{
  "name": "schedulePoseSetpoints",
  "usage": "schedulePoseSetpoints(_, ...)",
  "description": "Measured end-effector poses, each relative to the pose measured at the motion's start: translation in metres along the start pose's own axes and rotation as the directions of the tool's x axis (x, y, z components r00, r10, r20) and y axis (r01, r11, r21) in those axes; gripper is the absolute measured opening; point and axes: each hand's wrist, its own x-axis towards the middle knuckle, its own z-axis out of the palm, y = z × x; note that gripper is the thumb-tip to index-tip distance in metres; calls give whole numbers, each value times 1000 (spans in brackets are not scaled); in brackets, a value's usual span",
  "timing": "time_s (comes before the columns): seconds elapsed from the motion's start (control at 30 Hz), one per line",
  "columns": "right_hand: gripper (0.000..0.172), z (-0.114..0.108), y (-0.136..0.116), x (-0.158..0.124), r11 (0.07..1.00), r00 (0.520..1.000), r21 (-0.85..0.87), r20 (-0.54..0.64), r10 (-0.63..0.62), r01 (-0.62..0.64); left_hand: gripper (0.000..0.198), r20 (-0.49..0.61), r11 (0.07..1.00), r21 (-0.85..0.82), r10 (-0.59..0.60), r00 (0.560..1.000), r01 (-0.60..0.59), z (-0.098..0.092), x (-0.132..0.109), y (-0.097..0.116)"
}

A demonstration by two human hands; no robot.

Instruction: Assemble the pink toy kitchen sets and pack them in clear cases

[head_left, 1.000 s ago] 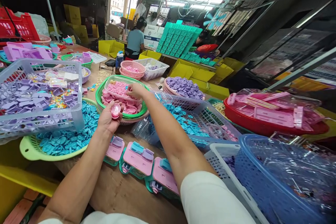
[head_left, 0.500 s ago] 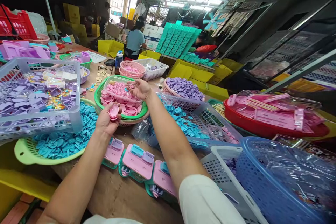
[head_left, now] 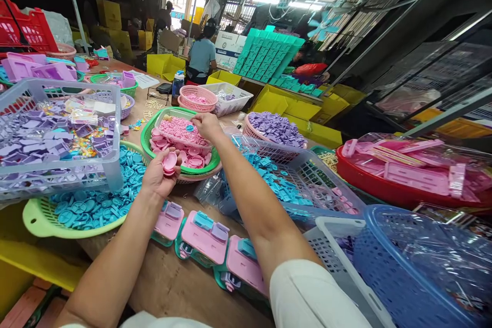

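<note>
My left hand (head_left: pixel 161 171) is closed around a few small pink round dishes (head_left: pixel 169 161), one facing up on top. It is at the near rim of a green basket (head_left: pixel 145 138). My right hand (head_left: pixel 207 127) hovers over a clear tray (head_left: pixel 159 114) inside that basket, fingers drawn together in a pinch. What they hold, if anything, is hidden. Beside the fingertips a blue round piece (head_left: pixel 189 128) lies on small pink parts (head_left: pixel 177 130). Larger pink dishes (head_left: pixel 194 161) fill the basket under the tray. Pink-topped toy pieces (head_left: pixel 203 238) stand in a row below my arms.
At left, a clear crate (head_left: pixel 61 174) of purple parts overlaps a light green basket (head_left: pixel 34 220) of blue discs. Rightward are a clear crate (head_left: pixel 330 205) with blue parts, a pink basket (head_left: pixel 253 133) of purple parts, a red basin (head_left: pixel 361 179) and a blue basket (head_left: pixel 384 261).
My right hand's fingers have gone from spread to pinched together over the tray. My left hand still holds the pink dishes. The view has shifted slightly.
</note>
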Motion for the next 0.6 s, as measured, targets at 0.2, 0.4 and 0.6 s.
schedulePoseSetpoints(0.2,6,10,-5,-4,997,984,-46,169,-54,62,20,-14,1000,9,8,1000,-8,2,-1,-1)
schedulePoseSetpoints(0.4,18,11,-2,2,984,987,164,158,44,-70,21,-18,1000,14,10,1000,-10,3,-1,0)
schedulePoseSetpoints(0.6,16,4,5,1,745,963,613,197,181,-265,21,-11,1000,10,2,1000,-2,2,-1,1)
